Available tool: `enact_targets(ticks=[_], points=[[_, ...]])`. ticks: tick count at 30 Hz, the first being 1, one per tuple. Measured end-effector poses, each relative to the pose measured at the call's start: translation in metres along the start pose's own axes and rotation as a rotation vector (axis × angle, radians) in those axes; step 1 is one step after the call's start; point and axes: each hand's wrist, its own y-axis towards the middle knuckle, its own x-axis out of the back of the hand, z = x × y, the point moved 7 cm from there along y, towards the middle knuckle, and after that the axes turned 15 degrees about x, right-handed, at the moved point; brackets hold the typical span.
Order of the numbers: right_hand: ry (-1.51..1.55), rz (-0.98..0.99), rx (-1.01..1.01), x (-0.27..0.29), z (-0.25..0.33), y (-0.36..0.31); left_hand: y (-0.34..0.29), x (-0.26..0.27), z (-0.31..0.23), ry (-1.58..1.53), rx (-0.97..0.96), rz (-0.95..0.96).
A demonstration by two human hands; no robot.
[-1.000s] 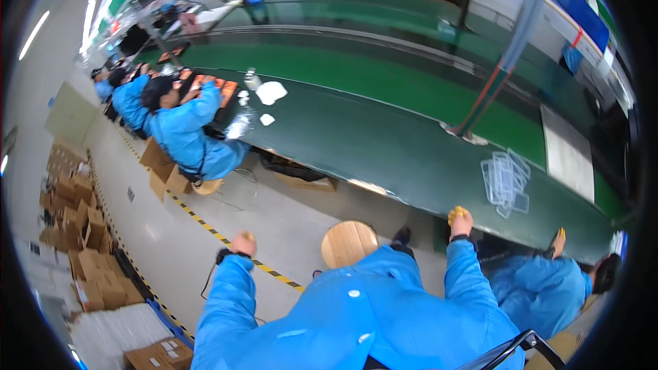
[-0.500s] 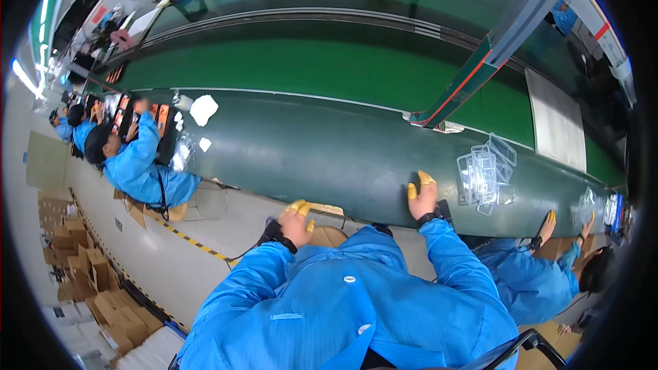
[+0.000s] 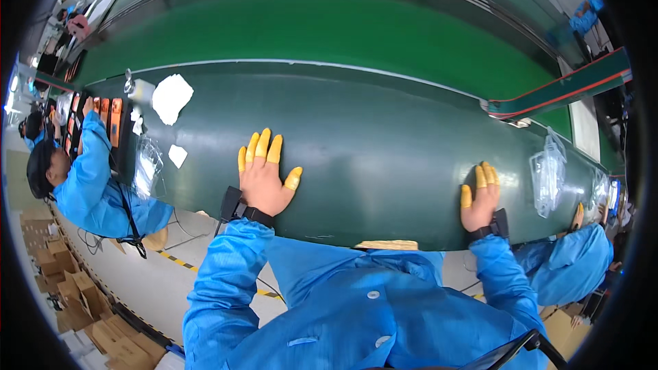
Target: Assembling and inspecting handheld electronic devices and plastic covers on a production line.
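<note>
My left hand rests on the dark green tabletop, yellow finger cots on its tips and its fingers spread, with nothing in it. To the right, my right hand lies near the table's front edge, fingers up and thumb apart, also holding nothing. Both wrists wear black straps. Nearest my right hand, farther right, is a stack of clear plastic cases. Left of my left hand lie a small white scrap and a larger white sheet.
At far left, a co-worker in blue reaches toward orange-and-black flat items. A clear plastic bag and a whitish bottle lie nearby. Another co-worker works at right. A green post stands behind the cases. Cardboard boxes fill the lower left.
Both hands have moved forward onto the tabletop and farther from my body, the left one opening its fingers wide. The view has shifted left, and my body is nearer the table.
</note>
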Motion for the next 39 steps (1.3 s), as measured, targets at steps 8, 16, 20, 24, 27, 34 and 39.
enact_targets(ticks=[8,16,20,24,27,34,39], points=[[-0.031,-0.062,0.053,-0.016,0.017,0.031,-0.001,-0.004,0.012,0.059,0.048,-0.085],[-0.071,-0.068,0.068,-0.021,0.039,0.024,-0.027,-0.012,0.008,0.122,0.095,-0.064],[0.006,-0.078,0.142,-0.011,0.063,0.01,-0.055,-0.01,0.004,0.072,0.094,-0.077],[0.019,-0.099,0.123,-0.005,0.048,-0.009,-0.057,-0.005,-0.003,0.0,0.075,-0.133],[0.016,-0.128,0.148,0.005,0.033,-0.032,-0.059,0.005,-0.017,-0.079,0.009,-0.217],[0.051,-0.139,0.079,0.012,0.02,-0.067,-0.058,-0.008,0.024,-0.092,0.029,-0.263],[0.105,-0.145,0.011,0.014,0.013,-0.075,-0.057,-0.019,0.025,-0.065,0.073,-0.252]])
